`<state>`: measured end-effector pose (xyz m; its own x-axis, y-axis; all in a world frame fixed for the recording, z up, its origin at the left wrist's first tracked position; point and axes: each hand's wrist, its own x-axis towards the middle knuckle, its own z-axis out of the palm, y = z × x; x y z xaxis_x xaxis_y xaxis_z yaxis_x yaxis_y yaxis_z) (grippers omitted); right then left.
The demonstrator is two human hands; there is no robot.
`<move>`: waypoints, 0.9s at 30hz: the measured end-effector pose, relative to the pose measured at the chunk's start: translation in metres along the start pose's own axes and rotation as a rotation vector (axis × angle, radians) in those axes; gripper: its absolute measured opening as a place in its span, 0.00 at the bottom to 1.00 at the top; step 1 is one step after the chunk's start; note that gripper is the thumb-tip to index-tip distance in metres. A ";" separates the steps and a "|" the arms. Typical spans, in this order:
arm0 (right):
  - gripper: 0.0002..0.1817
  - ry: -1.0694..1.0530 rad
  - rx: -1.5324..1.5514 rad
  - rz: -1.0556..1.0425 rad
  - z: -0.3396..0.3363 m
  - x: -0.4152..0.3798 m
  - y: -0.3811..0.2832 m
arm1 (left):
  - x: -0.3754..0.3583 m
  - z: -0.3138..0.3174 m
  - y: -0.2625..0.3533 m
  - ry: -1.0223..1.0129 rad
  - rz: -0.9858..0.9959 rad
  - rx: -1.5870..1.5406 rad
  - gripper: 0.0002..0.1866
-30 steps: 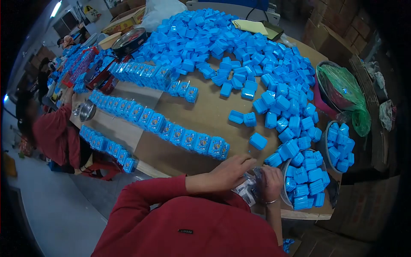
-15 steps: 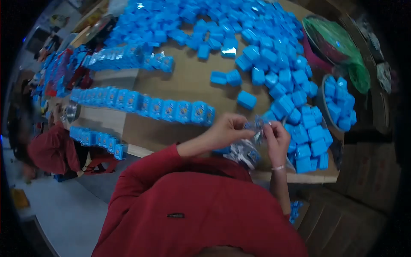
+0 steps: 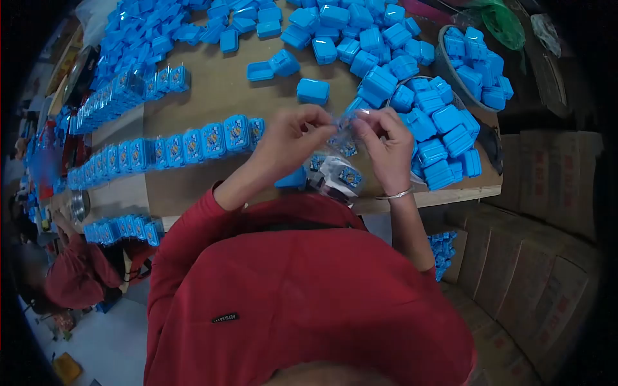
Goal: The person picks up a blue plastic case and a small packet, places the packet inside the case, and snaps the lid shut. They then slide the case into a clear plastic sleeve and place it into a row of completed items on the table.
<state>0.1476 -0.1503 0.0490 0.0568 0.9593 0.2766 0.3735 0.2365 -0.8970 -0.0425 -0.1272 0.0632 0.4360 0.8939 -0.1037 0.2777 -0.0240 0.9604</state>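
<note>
Pinched between my two hands is a piece of clear, crinkled plastic (image 3: 344, 127), perhaps a small bag. My left hand (image 3: 290, 138) grips it on the left with thumb and fingertips. On the opposite side, my right hand (image 3: 389, 147) has its fingers closed on the same plastic. Just below it lies a white pack with printed cards or stickers (image 3: 340, 175), partly covered by the hands. A blue piece (image 3: 293, 178) shows under my left wrist. Beyond the hands sit a closed blue box (image 3: 313, 91) and an opened blue box (image 3: 273, 67).
Rows of labelled blue boxes (image 3: 187, 148) stand to the left on the table (image 3: 212, 83). Loose blue boxes (image 3: 370, 61) heap up ahead, with a filled basin (image 3: 444, 64) at right. Cardboard cartons (image 3: 547, 174) stack on the right. Another person (image 3: 80, 270) sits at far left.
The view has shifted, so the table's things appear further left and higher. Both hands still pinch the clear plastic, now held further from my body.
</note>
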 end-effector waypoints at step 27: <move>0.09 -0.511 0.295 0.157 0.008 -0.041 0.021 | -0.081 -0.007 -0.063 -0.041 -0.043 0.067 0.21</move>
<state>0.1454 -0.1833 0.0157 -0.3883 0.9215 -0.0018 0.1205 0.0488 -0.9915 -0.1014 -0.1949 0.0133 0.4569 0.8757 -0.1561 0.3525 -0.0172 0.9356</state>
